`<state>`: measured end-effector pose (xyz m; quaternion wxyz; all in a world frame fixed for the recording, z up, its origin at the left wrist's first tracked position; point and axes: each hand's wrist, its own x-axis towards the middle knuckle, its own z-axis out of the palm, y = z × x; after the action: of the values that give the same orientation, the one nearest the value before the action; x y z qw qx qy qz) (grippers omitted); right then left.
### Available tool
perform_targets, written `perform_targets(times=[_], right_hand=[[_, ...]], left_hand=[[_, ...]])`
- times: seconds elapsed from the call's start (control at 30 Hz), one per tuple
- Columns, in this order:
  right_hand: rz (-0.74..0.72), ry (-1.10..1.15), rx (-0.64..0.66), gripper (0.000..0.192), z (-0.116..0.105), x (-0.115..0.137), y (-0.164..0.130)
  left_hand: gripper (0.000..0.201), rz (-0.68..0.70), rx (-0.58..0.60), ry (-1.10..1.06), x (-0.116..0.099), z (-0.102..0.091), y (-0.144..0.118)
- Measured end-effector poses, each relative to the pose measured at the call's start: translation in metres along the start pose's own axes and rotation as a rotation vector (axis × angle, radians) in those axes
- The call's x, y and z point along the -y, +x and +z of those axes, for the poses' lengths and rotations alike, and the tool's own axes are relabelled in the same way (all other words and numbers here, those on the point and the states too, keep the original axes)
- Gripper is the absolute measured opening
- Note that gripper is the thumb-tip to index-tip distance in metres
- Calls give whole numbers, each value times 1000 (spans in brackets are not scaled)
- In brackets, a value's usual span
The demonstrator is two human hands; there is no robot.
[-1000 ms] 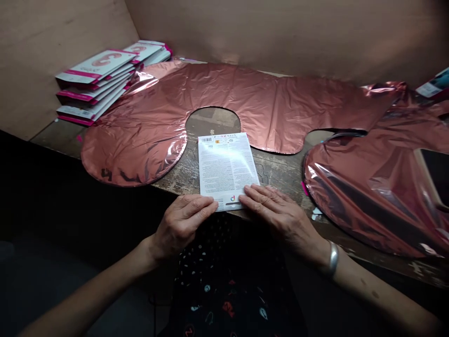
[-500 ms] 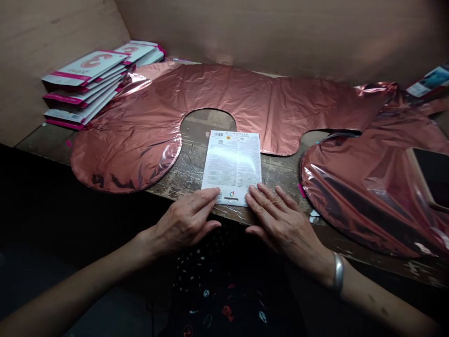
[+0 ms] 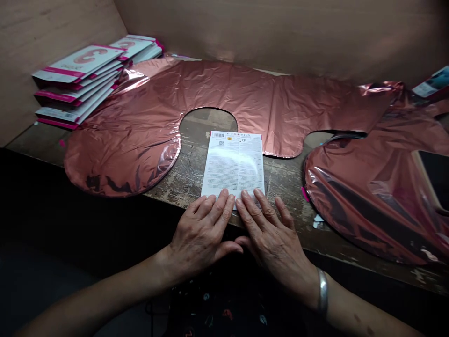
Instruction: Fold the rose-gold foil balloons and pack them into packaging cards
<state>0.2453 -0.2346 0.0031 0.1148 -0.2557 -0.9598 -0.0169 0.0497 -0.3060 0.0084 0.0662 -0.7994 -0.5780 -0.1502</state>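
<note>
A white printed packet (image 3: 233, 164) with a barcode lies flat at the front edge of the worn wooden table, its text side up. My left hand (image 3: 206, 224) rests with outstretched fingers on the packet's near left edge. Beside it, my right hand (image 3: 271, 229) lies with fingers spread on the near right edge. The fingertips of both hands cover the bottom strip of the packet. Behind the packet, a rose-gold foil balloon (image 3: 210, 84) shaped like a 3 is spread flat across the table.
Several white and pink packets (image 3: 79, 70) printed with a 3 are stacked at the back left. To the right lies more rose-gold foil (image 3: 365, 196), with a dark flat device (image 3: 435, 173) on it. A wooden panel (image 3: 280, 37) stands behind the table.
My hands have moved closer together over the packet's near edge, and their fingers now hide the logo and slot there. The packet has barely moved.
</note>
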Motion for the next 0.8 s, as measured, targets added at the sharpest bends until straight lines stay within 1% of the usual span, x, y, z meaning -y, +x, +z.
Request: perform_targets(times=[0.1, 0.2, 0.33, 0.43, 0.6, 0.7, 0.8], right_hand=[[42, 23, -19, 59, 1, 3, 8], [59, 39, -2, 61, 1, 4, 14], [22, 24, 30, 64, 0, -1, 15], [1, 13, 35, 69, -1, -6, 13], [26, 5, 35, 71, -1, -13, 7], [48, 0, 31, 72, 0, -14, 1], [78, -11, 12, 70, 0, -15, -7]], left_hand=[[90, -16, -6, -21, 1, 3, 5], [90, -21, 17, -42, 4, 5, 7], [95, 14, 65, -46, 10, 6, 8], [98, 33, 69, -31, 14, 6, 8], [93, 38, 55, 28, 12, 4, 10], [94, 10, 57, 52, 9, 4, 14], [100, -42, 34, 12, 11, 7, 17]])
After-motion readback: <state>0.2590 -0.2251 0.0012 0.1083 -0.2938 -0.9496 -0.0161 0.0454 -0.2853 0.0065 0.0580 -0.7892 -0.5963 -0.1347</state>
